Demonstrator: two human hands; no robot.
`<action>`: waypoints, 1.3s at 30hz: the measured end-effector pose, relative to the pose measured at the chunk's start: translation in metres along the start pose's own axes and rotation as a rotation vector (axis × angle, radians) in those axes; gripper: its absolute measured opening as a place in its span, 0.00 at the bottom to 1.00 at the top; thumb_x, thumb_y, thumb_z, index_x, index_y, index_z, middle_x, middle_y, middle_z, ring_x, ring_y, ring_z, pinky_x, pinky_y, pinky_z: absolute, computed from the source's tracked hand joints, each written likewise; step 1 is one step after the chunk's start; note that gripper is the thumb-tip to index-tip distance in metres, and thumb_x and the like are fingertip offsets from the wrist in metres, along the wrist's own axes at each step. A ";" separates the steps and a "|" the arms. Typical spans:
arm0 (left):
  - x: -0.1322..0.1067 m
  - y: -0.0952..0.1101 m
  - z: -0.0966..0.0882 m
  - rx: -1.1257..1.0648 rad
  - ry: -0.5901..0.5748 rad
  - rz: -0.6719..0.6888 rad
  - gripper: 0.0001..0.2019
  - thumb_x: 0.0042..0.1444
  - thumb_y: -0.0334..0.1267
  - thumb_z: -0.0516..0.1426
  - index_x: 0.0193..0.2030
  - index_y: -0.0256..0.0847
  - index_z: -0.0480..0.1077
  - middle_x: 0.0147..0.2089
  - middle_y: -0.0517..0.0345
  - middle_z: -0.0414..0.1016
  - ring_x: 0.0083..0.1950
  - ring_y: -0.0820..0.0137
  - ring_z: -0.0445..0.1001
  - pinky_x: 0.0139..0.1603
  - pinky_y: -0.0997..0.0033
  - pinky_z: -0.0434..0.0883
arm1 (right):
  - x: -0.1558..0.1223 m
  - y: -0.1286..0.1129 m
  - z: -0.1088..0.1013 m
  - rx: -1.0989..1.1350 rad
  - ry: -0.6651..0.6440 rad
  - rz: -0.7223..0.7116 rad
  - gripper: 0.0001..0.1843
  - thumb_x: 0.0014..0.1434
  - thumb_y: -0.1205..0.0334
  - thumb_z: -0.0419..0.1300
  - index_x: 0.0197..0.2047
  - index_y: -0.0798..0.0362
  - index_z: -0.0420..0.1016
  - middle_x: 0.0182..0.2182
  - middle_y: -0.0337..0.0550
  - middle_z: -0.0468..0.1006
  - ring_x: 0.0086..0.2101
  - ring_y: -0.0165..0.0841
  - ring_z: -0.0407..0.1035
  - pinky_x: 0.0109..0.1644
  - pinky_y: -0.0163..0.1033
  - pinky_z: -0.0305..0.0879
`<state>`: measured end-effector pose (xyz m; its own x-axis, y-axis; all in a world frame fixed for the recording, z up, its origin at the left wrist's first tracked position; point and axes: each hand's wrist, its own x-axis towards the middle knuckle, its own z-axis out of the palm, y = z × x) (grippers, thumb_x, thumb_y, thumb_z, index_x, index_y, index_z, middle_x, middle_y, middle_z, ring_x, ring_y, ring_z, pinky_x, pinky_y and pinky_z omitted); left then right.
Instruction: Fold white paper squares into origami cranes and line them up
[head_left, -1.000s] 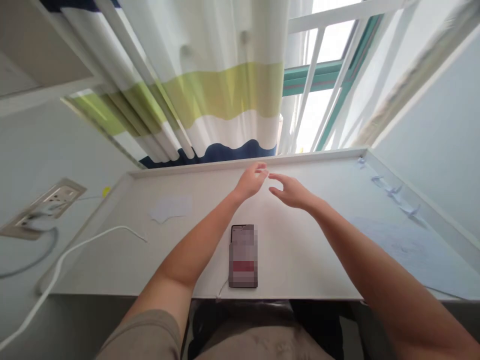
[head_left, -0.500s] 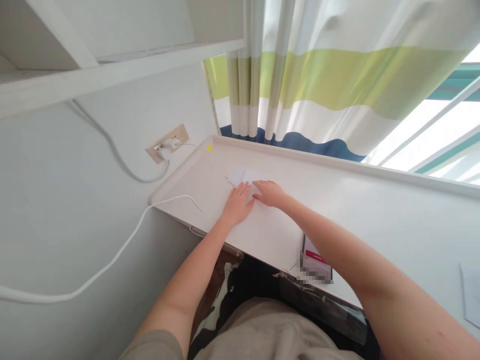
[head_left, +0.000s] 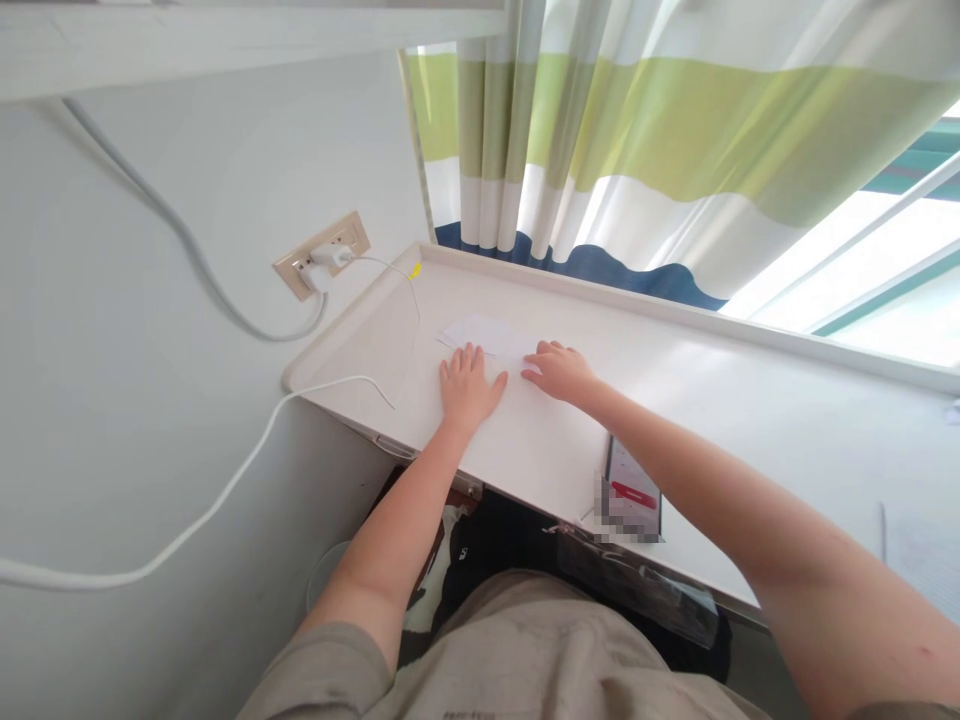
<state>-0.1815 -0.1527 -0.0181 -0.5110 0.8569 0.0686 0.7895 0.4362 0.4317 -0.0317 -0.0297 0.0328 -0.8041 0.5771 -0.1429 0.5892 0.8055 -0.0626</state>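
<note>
A folded piece of white paper [head_left: 484, 333] lies on the white desk [head_left: 525, 450], its outline faint against the pale top. My left hand [head_left: 468, 388] is spread flat, palm down, with its fingertips at the paper's near edge. To the right of it, my right hand [head_left: 559, 370] has its thumb and fingers drawn together on the paper's right end. The exact fold under those fingers is hard to make out.
A phone [head_left: 634, 485] lies by the front edge, under my right forearm. A white cable [head_left: 225, 490] reaches onto the desk's left side. Plugs sit in a wall socket [head_left: 322, 255]. A raised rim borders the back, below a striped curtain [head_left: 645, 150]. More paper [head_left: 919, 550] lies far right.
My right hand has moved right, away from my left, and its fingers have closed on the paper's end. The left fingers have spread wider. The camera view has tilted downward.
</note>
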 end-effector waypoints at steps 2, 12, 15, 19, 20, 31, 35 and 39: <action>0.000 0.001 0.000 0.012 0.007 -0.042 0.40 0.68 0.58 0.53 0.80 0.37 0.56 0.84 0.38 0.51 0.85 0.43 0.47 0.83 0.36 0.42 | -0.001 0.006 0.001 0.027 0.020 0.049 0.19 0.76 0.54 0.55 0.59 0.52 0.82 0.61 0.62 0.76 0.62 0.54 0.69 0.64 0.55 0.66; 0.001 0.003 0.001 0.074 0.013 -0.067 0.39 0.67 0.60 0.53 0.80 0.42 0.59 0.85 0.39 0.46 0.86 0.38 0.41 0.82 0.34 0.41 | -0.003 0.025 0.000 0.101 -0.008 0.066 0.22 0.74 0.51 0.58 0.64 0.55 0.74 0.63 0.61 0.78 0.59 0.53 0.74 0.65 0.55 0.65; 0.002 0.004 -0.001 0.087 0.013 -0.101 0.43 0.67 0.61 0.53 0.81 0.36 0.55 0.85 0.35 0.45 0.86 0.44 0.40 0.84 0.38 0.39 | -0.005 0.028 0.001 0.080 -0.012 0.043 0.23 0.74 0.51 0.57 0.65 0.55 0.74 0.66 0.61 0.76 0.61 0.55 0.73 0.65 0.57 0.64; 0.002 0.006 -0.003 0.062 -0.014 -0.019 0.40 0.69 0.54 0.52 0.81 0.32 0.53 0.85 0.36 0.46 0.87 0.49 0.42 0.85 0.42 0.38 | -0.010 0.034 0.000 0.063 -0.015 -0.001 0.24 0.73 0.49 0.59 0.64 0.54 0.76 0.63 0.62 0.78 0.58 0.53 0.76 0.61 0.54 0.68; 0.001 0.006 -0.003 0.054 -0.014 0.040 0.39 0.69 0.51 0.53 0.81 0.32 0.53 0.84 0.37 0.48 0.86 0.50 0.43 0.85 0.43 0.39 | -0.011 0.035 -0.001 0.050 -0.016 -0.013 0.22 0.73 0.50 0.60 0.62 0.54 0.77 0.60 0.62 0.80 0.57 0.53 0.77 0.60 0.53 0.68; 0.013 0.038 0.026 -0.103 -0.020 0.555 0.28 0.70 0.40 0.56 0.75 0.38 0.64 0.76 0.42 0.68 0.79 0.58 0.63 0.81 0.55 0.57 | -0.019 0.053 -0.008 0.140 0.078 -0.129 0.17 0.73 0.62 0.57 0.59 0.55 0.82 0.55 0.55 0.85 0.57 0.46 0.77 0.66 0.49 0.61; 0.020 0.067 0.041 -0.168 0.014 0.575 0.22 0.73 0.37 0.52 0.71 0.41 0.69 0.66 0.43 0.78 0.70 0.59 0.74 0.73 0.55 0.67 | -0.044 0.070 -0.018 0.172 0.133 -0.116 0.16 0.71 0.63 0.57 0.56 0.53 0.83 0.51 0.52 0.86 0.54 0.46 0.78 0.67 0.51 0.60; 0.028 0.104 0.060 -0.265 -0.001 0.606 0.21 0.74 0.38 0.50 0.70 0.42 0.70 0.60 0.43 0.82 0.62 0.59 0.79 0.68 0.56 0.71 | -0.083 0.096 -0.019 0.255 0.263 0.043 0.18 0.70 0.61 0.58 0.59 0.52 0.80 0.55 0.53 0.85 0.55 0.47 0.77 0.64 0.51 0.65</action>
<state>-0.0934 -0.0669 -0.0254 -0.0023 0.9298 0.3681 0.8269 -0.2052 0.5235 0.0899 0.0028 0.0570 -0.7517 0.6509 0.1060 0.5966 0.7397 -0.3113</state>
